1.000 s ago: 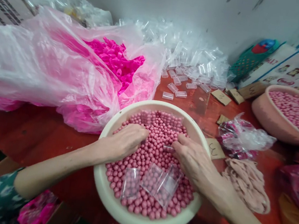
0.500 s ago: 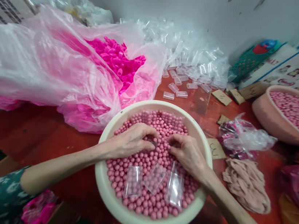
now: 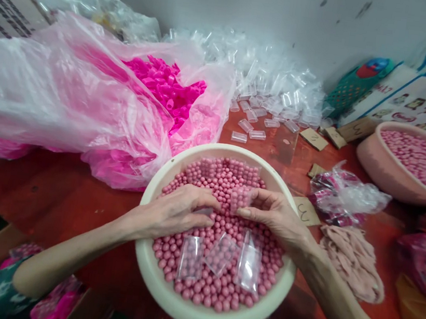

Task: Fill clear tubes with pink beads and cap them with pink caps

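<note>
A cream basin [image 3: 164, 292] in front of me is heaped with small pink balls [image 3: 221, 176]. My right hand [image 3: 274, 217] pinches a small clear plastic case [image 3: 239, 198] filled with pink balls, lifted just above the heap. My left hand [image 3: 178, 210] rests palm down on the balls beside it, fingertips close to the case, holding nothing I can make out. Three more clear cases [image 3: 220, 254] lie flat on the balls at the near side of the basin.
A big clear bag of bright pink caps [image 3: 163, 87] lies at left. A heap of empty clear cases [image 3: 270, 83] sits at the back. At right are a second basin of pink balls [image 3: 387, 172], a small plastic bag [image 3: 344, 195], cardboard tags [image 3: 306, 211] and a beige cloth [image 3: 352, 261].
My hands came together at the middle of the heap. My right hand then lifted a filled clear case off the balls, and my left hand stayed down on them.
</note>
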A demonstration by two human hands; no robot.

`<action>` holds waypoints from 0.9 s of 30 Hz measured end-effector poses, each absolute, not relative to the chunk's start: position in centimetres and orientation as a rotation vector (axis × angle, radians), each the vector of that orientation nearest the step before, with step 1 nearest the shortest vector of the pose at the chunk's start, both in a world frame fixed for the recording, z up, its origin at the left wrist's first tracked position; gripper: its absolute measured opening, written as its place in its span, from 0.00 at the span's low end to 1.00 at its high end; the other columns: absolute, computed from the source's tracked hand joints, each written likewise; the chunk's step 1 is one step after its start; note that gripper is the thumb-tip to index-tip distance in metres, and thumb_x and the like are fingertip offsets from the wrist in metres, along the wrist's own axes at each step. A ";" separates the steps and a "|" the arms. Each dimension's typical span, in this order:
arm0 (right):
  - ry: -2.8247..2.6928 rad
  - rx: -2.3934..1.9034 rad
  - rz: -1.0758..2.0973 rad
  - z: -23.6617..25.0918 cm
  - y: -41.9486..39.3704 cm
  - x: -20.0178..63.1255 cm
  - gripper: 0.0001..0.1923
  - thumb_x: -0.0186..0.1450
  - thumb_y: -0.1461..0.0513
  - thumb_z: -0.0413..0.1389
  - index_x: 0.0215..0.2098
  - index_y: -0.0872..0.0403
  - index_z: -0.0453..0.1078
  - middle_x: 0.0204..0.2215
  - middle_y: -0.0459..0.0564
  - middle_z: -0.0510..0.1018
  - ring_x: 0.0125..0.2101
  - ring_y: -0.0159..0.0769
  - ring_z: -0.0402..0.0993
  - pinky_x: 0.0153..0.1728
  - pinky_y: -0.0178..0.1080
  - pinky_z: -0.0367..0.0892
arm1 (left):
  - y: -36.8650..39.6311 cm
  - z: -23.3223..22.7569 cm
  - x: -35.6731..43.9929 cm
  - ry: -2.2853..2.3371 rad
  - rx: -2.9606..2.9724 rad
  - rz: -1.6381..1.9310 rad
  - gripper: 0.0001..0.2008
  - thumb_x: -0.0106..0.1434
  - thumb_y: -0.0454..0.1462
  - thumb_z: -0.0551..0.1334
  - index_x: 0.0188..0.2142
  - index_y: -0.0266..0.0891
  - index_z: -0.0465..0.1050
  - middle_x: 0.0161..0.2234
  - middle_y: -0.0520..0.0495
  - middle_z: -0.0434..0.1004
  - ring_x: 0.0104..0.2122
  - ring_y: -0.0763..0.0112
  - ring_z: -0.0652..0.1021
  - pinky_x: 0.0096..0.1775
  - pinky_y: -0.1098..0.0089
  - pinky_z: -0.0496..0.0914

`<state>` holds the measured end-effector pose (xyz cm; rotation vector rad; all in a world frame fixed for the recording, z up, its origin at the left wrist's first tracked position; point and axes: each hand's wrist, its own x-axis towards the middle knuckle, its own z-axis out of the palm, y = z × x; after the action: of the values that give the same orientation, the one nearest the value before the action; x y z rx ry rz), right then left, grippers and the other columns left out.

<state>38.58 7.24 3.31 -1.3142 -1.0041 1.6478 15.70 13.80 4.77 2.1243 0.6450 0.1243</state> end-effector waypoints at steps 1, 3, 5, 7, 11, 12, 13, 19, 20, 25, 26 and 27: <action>-1.002 -1.309 1.648 3.3 7.2 38.5 0.10 0.53 0.61 0.64 0.30 0.56 0.70 0.30 0.44 0.75 0.31 0.30 0.71 0.39 0.37 0.66 | 13.6 4.5 15.7 0.634 2.125 0.133 0.14 0.64 0.38 0.57 0.50 0.44 0.68 0.48 0.49 0.72 0.48 0.66 0.71 0.51 0.66 0.61; -1.046 -1.320 1.617 3.4 7.0 38.3 0.10 0.53 0.61 0.64 0.31 0.56 0.70 0.29 0.43 0.74 0.31 0.29 0.70 0.38 0.35 0.65 | 13.4 4.2 15.6 0.671 2.145 0.165 0.18 0.64 0.39 0.57 0.54 0.45 0.63 0.53 0.48 0.68 0.53 0.64 0.67 0.54 0.64 0.59; -1.128 -1.342 1.565 3.5 6.9 38.3 0.09 0.53 0.61 0.64 0.29 0.56 0.70 0.28 0.43 0.74 0.30 0.29 0.69 0.35 0.33 0.65 | 13.4 4.2 15.4 0.751 2.202 0.196 0.22 0.63 0.41 0.58 0.56 0.44 0.58 0.55 0.45 0.64 0.55 0.61 0.64 0.55 0.62 0.57; -1.178 -1.367 1.509 3.6 6.8 38.3 0.09 0.54 0.61 0.64 0.29 0.55 0.70 0.28 0.43 0.74 0.30 0.29 0.69 0.34 0.33 0.64 | 13.6 4.7 15.2 0.826 2.272 0.199 0.19 0.63 0.42 0.58 0.52 0.40 0.62 0.52 0.44 0.66 0.53 0.60 0.65 0.54 0.60 0.58; -1.220 -1.363 1.501 3.4 6.7 38.7 0.09 0.55 0.59 0.63 0.31 0.55 0.71 0.30 0.45 0.75 0.31 0.32 0.70 0.36 0.35 0.65 | 13.8 5.7 15.2 0.858 2.367 0.074 0.07 0.65 0.38 0.54 0.35 0.37 0.67 0.37 0.47 0.70 0.40 0.64 0.70 0.45 0.63 0.63; -1.224 -1.354 1.511 3.3 6.7 38.8 0.09 0.55 0.59 0.63 0.31 0.55 0.70 0.30 0.45 0.75 0.32 0.32 0.70 0.36 0.35 0.65 | 13.8 5.7 15.3 0.832 2.378 0.046 0.08 0.66 0.38 0.53 0.34 0.37 0.67 0.36 0.48 0.69 0.38 0.65 0.70 0.44 0.64 0.63; -1.224 -1.348 1.516 3.3 6.7 38.8 0.09 0.55 0.59 0.63 0.30 0.55 0.70 0.30 0.45 0.75 0.31 0.32 0.70 0.36 0.35 0.65 | 13.6 5.5 15.3 0.798 2.386 0.030 0.08 0.67 0.37 0.52 0.33 0.37 0.66 0.36 0.48 0.69 0.38 0.66 0.70 0.43 0.65 0.63; -1.421 -1.425 1.365 3.6 6.6 39.6 0.06 0.59 0.60 0.59 0.30 0.54 0.69 0.28 0.44 0.73 0.29 0.32 0.68 0.33 0.35 0.64 | 12.7 4.0 15.5 0.703 2.424 0.114 0.09 0.68 0.38 0.50 0.44 0.37 0.63 0.44 0.44 0.68 0.46 0.66 0.68 0.47 0.67 0.61; -1.511 -1.480 1.291 3.6 6.5 39.9 0.05 0.60 0.60 0.58 0.29 0.54 0.68 0.27 0.44 0.73 0.29 0.33 0.68 0.32 0.36 0.63 | 12.7 3.9 15.7 0.709 2.431 0.119 0.09 0.68 0.37 0.49 0.44 0.37 0.63 0.43 0.44 0.69 0.44 0.66 0.68 0.46 0.66 0.62; -1.962 -1.712 0.839 2.8 6.2 40.6 0.06 0.60 0.64 0.53 0.25 0.53 0.66 0.26 0.47 0.72 0.29 0.36 0.66 0.31 0.38 0.61 | 13.4 2.7 17.8 0.596 2.500 0.184 0.07 0.67 0.33 0.48 0.36 0.37 0.63 0.34 0.47 0.67 0.34 0.68 0.68 0.39 0.67 0.62; -1.994 -1.717 0.784 2.5 6.2 40.5 0.06 0.60 0.65 0.53 0.25 0.53 0.66 0.26 0.47 0.72 0.29 0.36 0.66 0.32 0.38 0.61 | 13.5 2.4 18.1 0.571 2.503 0.214 0.07 0.67 0.32 0.48 0.35 0.37 0.63 0.33 0.47 0.67 0.33 0.68 0.67 0.38 0.67 0.62; -2.005 -1.722 0.750 2.2 6.2 40.2 0.06 0.59 0.66 0.53 0.25 0.53 0.66 0.26 0.48 0.72 0.29 0.36 0.66 0.33 0.38 0.61 | 13.6 2.3 18.4 0.563 2.498 0.244 0.07 0.67 0.33 0.49 0.34 0.37 0.63 0.33 0.48 0.66 0.33 0.68 0.67 0.38 0.67 0.62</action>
<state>40.24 6.24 2.18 -1.7221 -2.0049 0.7503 18.42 13.62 2.30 2.4979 0.5633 0.2437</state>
